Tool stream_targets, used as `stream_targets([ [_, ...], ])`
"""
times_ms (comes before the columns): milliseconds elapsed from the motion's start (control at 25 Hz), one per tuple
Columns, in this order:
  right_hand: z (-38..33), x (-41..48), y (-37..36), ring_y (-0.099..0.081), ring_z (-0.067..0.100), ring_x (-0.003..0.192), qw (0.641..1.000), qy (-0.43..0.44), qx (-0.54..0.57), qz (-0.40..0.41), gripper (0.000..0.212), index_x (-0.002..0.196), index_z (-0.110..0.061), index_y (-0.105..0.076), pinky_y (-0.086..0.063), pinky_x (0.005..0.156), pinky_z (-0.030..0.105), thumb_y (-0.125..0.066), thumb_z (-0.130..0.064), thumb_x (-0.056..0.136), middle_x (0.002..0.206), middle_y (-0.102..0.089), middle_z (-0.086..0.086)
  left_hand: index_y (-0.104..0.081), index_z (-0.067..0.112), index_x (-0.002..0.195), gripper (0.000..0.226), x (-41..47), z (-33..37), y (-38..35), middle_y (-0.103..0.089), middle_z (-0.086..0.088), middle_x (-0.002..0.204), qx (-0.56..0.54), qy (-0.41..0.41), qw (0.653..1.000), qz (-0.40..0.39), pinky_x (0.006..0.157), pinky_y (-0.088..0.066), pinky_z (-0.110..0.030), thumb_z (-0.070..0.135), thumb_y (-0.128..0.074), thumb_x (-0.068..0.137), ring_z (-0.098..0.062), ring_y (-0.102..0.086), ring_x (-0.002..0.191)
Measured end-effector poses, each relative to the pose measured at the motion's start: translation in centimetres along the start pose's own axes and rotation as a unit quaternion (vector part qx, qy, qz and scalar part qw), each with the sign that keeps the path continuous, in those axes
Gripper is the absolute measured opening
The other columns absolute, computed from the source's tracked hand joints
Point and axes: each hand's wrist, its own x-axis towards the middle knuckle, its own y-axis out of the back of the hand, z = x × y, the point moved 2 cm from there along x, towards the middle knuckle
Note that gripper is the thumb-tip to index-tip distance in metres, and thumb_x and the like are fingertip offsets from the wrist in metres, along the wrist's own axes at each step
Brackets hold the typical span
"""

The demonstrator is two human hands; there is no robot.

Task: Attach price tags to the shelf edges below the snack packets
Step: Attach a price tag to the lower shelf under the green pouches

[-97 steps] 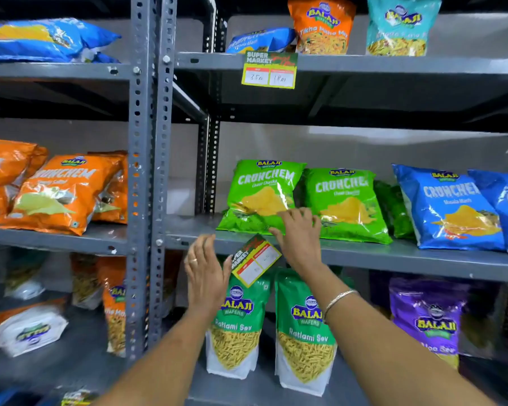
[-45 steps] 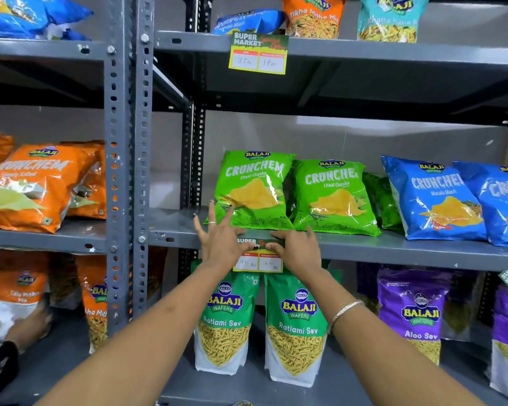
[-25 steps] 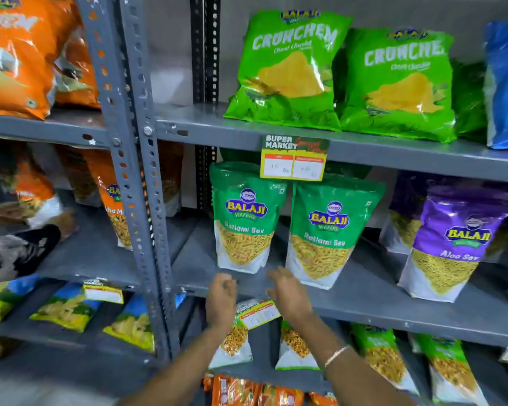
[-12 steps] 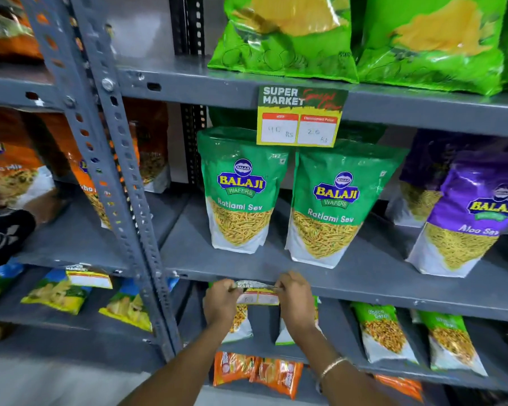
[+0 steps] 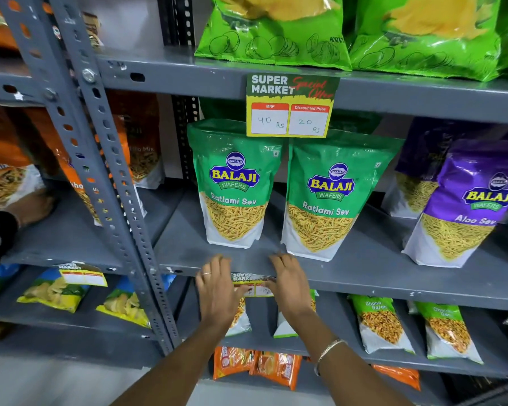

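A yellow and green price tag point(image 5: 251, 284) lies against the front edge of the grey shelf point(image 5: 393, 291) under two green Ratlami Sev packets point(image 5: 236, 183). My left hand point(image 5: 217, 291) presses on the tag's left side and my right hand point(image 5: 289, 284) on its right side, fingers spread flat over the shelf edge. Most of the tag is hidden between the hands. Another price tag point(image 5: 291, 106), marked 40 and 20 Rs, hangs on the shelf edge above, below the green chip packets point(image 5: 276, 27).
A perforated grey upright point(image 5: 106, 159) stands to the left. Purple Aloo Sev packets point(image 5: 464, 206) sit to the right. Lower shelves hold small packets point(image 5: 381, 323), and another tag point(image 5: 81, 275) hangs on the left shelf. Another person's hand and dark sleeve point(image 5: 9, 224) reach in at far left.
The view dropped from the chip shelf to the shelf below. A new tag came up between my hands and now lies flat on that shelf edge, with both hands flattened over it.
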Motion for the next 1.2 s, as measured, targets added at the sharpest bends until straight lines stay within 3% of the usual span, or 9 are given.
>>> stream_targets([
  [80, 0.0, 0.8, -0.7, -0.018, 0.021, 0.145, 0.998, 0.037, -0.029, -0.039, 0.065, 0.143, -0.011, -0.025, -0.013, 0.12, 0.036, -0.06, -0.024, 0.09, 0.156, -0.025, 0.007, -0.038, 0.018, 0.136, 0.069, 1.2, 1.0, -0.7, -0.03, -0.003, 0.153, 0.025, -0.098, 0.993, -0.057, 0.115, -0.024, -0.041, 0.041, -0.067, 0.078, -0.023, -0.023, 0.142],
  [160, 0.1, 1.5, -1.5, -0.013, 0.019, 0.146, 0.993, 0.055, -0.074, -0.071, 0.062, 0.145, -0.01, -0.018, -0.007, 0.121, 0.035, -0.052, -0.02, 0.094, 0.158, -0.018, 0.007, -0.039, 0.014, 0.136, 0.054, 2.5, 1.8, -1.1, -0.023, 0.0, 0.157, 0.036, -0.155, 0.98, -0.117, 0.119, -0.017, -0.038, 0.031, -0.057, 0.088, -0.017, -0.017, 0.145],
  [320, 0.8, 1.7, -2.3, -0.016, 0.019, 0.146, 0.996, 0.042, -0.053, -0.062, 0.059, 0.145, -0.012, -0.019, -0.016, 0.119, 0.033, -0.049, -0.006, 0.095, 0.158, -0.018, 0.006, -0.049, 0.014, 0.13, 0.041, 3.1, 1.6, -1.6, -0.039, 0.003, 0.15, 0.01, -0.125, 0.982, -0.139, 0.111, -0.033, -0.033, 0.025, -0.054, 0.09, -0.014, -0.029, 0.141],
  [560, 1.4, 1.9, -2.1, -0.016, 0.017, 0.146, 0.996, 0.053, -0.045, -0.063, 0.06, 0.146, -0.016, -0.019, -0.023, 0.117, 0.031, -0.051, -0.01, 0.095, 0.159, -0.017, 0.002, -0.047, 0.02, 0.131, 0.046, 3.5, 1.1, -1.1, -0.036, 0.009, 0.151, 0.017, -0.139, 0.977, -0.159, 0.106, -0.04, -0.034, 0.026, -0.059, 0.087, -0.013, -0.033, 0.139],
  [800, 1.5, 1.7, -1.8, -0.014, 0.016, 0.146, 0.995, 0.053, -0.053, -0.065, 0.062, 0.147, -0.018, -0.014, -0.026, 0.115, 0.032, -0.046, -0.004, 0.096, 0.16, -0.012, 0.0, -0.048, 0.02, 0.131, 0.046, 3.5, 1.1, -1.1, -0.037, 0.007, 0.151, 0.006, -0.133, 0.978, -0.158, 0.104, -0.042, -0.034, 0.026, -0.059, 0.087, -0.015, -0.037, 0.137],
  [1000, 4.3, -1.1, 1.2, -0.004, 0.021, 0.147, 0.994, 0.013, -0.09, -0.052, 0.069, 0.147, -0.011, -0.005, -0.008, 0.12, 0.036, -0.05, -0.013, 0.095, 0.16, -0.003, 0.005, -0.033, 0.016, 0.141, 0.069, 2.2, 1.9, -0.1, -0.025, -0.001, 0.156, 0.052, -0.215, 0.964, -0.145, 0.119, -0.018, -0.043, 0.047, -0.057, 0.084, -0.02, -0.015, 0.146],
  [1120, 10.5, -4.7, 4.9, 0.0, 0.022, 0.148, 0.989, -0.032, -0.146, -0.017, 0.067, 0.147, -0.009, -0.002, -0.002, 0.121, 0.038, -0.046, -0.016, 0.096, 0.16, 0.0, 0.008, -0.051, 0.013, 0.132, 0.072, 0.0, 6.0, 0.2, -0.044, -0.009, 0.146, 0.083, -0.321, 0.94, -0.085, 0.108, -0.036, -0.052, 0.049, -0.07, 0.072, -0.031, -0.033, 0.138],
  [1200, 15.2, -6.6, 8.3, -0.001, 0.023, 0.148, 0.985, -0.076, -0.154, 0.014, 0.064, 0.146, -0.008, -0.005, -0.003, 0.122, 0.038, -0.044, -0.011, 0.095, 0.16, -0.002, 0.009, -0.06, 0.011, 0.122, 0.068, -0.9, 10.6, -0.1, -0.057, -0.009, 0.135, 0.06, -0.385, 0.92, -0.032, 0.099, -0.046, -0.052, 0.052, -0.07, 0.068, -0.028, -0.045, 0.131],
])
